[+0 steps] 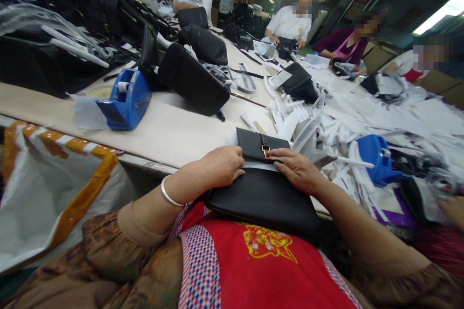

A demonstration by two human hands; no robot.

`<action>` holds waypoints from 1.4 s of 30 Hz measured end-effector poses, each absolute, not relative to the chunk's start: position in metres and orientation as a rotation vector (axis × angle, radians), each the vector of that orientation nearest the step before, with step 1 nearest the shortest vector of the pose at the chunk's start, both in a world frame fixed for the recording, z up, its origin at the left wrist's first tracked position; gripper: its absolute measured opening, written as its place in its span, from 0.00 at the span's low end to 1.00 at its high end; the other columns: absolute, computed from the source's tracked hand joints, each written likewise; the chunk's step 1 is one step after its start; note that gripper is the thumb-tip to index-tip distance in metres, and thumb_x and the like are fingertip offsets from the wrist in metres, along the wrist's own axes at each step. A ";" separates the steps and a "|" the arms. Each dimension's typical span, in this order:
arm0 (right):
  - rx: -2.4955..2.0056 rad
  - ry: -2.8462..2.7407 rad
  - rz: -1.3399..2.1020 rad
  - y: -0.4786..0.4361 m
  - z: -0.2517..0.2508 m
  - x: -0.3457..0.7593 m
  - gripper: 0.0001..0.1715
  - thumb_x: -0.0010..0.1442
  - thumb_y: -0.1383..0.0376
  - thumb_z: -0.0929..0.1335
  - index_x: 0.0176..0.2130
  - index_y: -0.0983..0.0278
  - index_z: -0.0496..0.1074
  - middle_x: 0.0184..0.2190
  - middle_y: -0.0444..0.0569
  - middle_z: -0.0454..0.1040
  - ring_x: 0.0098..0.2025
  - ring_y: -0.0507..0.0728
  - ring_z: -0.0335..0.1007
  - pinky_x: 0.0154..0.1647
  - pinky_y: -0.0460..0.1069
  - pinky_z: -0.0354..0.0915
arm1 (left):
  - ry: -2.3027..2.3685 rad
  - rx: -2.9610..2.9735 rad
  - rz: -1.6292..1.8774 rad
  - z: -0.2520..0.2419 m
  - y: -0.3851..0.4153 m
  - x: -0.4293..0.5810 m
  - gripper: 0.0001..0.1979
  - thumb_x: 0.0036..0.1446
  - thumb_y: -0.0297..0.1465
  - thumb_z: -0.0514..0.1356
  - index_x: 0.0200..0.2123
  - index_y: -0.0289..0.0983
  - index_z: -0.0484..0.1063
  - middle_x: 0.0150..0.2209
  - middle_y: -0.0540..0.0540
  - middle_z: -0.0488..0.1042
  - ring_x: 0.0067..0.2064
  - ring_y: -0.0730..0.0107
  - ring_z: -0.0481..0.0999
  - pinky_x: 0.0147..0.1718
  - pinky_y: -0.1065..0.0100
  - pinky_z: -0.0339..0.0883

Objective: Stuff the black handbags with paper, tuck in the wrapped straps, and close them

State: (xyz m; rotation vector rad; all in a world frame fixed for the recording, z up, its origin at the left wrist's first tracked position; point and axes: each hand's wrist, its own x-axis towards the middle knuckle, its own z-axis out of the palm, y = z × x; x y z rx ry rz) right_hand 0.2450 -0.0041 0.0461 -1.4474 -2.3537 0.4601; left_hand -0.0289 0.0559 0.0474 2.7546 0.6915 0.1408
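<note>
A black leather bag lies at the table's near edge, against the red apron. Its flap, with a strap and a gold-coloured buckle, is at the far end, and a white strip shows between flap and body. At the bag's left side my left hand has its fingers curled round the edge by the flap. My right hand rests over the right side, fingertips at the buckle and the flap's lower edge, its fingers bent onto the bag.
A blue tape dispenser stands at left, another at right. Black bags lie beyond. White paper and foam scraps cover the right side. A white sack hangs at the left edge. Several people sit across the table.
</note>
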 end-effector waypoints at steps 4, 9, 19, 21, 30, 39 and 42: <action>-1.429 -2.449 0.371 -0.010 0.049 0.246 0.18 0.68 0.64 0.61 0.51 0.59 0.76 0.53 0.49 0.76 0.55 0.61 0.71 0.59 0.59 0.65 | 0.667 2.748 0.136 0.045 0.055 -0.029 0.13 0.63 0.35 0.57 0.36 0.35 0.80 0.40 0.40 0.75 0.39 0.63 0.76 0.43 0.64 0.69; -1.431 -2.499 0.304 -0.015 0.040 0.247 0.18 0.68 0.64 0.62 0.53 0.60 0.74 0.54 0.50 0.75 0.55 0.60 0.71 0.58 0.59 0.65 | 0.698 2.821 0.124 0.052 0.052 -0.030 0.14 0.63 0.36 0.57 0.35 0.34 0.78 0.37 0.40 0.75 0.37 0.61 0.76 0.39 0.63 0.70; -1.515 -2.382 0.259 -0.022 0.038 0.236 0.17 0.67 0.62 0.63 0.51 0.65 0.74 0.53 0.55 0.75 0.54 0.61 0.72 0.58 0.57 0.67 | 0.569 2.982 0.154 0.075 0.063 0.023 0.12 0.61 0.29 0.57 0.47 0.35 0.72 0.45 0.39 0.72 0.46 0.58 0.74 0.43 0.61 0.70; -1.615 -2.340 0.217 -0.029 0.041 0.235 0.24 0.63 0.58 0.68 0.54 0.68 0.70 0.53 0.59 0.74 0.53 0.64 0.72 0.55 0.58 0.68 | 0.561 3.004 0.097 0.068 0.069 0.033 0.13 0.62 0.26 0.54 0.48 0.35 0.71 0.45 0.38 0.72 0.45 0.58 0.75 0.41 0.62 0.71; -1.770 -2.583 0.027 -0.040 0.050 0.231 0.11 0.63 0.74 0.63 0.38 0.68 0.75 0.36 0.55 0.76 0.38 0.58 0.72 0.43 0.52 0.66 | 0.580 3.124 -0.117 0.075 0.060 0.051 0.14 0.64 0.21 0.47 0.48 0.31 0.69 0.40 0.36 0.74 0.39 0.56 0.78 0.37 0.60 0.72; -1.618 -2.678 -0.207 -0.042 0.049 0.246 0.12 0.61 0.77 0.64 0.37 0.69 0.77 0.39 0.57 0.77 0.51 0.63 0.68 0.46 0.52 0.63 | 0.531 3.010 -0.220 0.075 0.088 0.065 0.16 0.61 0.22 0.52 0.51 0.35 0.69 0.41 0.37 0.77 0.39 0.57 0.79 0.35 0.64 0.71; -1.631 -2.691 -0.245 -0.043 0.051 0.248 0.10 0.62 0.74 0.65 0.35 0.67 0.76 0.39 0.56 0.78 0.51 0.63 0.67 0.45 0.53 0.60 | 0.424 2.972 -0.219 0.076 0.099 0.064 0.21 0.58 0.20 0.53 0.54 0.38 0.69 0.45 0.40 0.78 0.42 0.60 0.79 0.37 0.67 0.69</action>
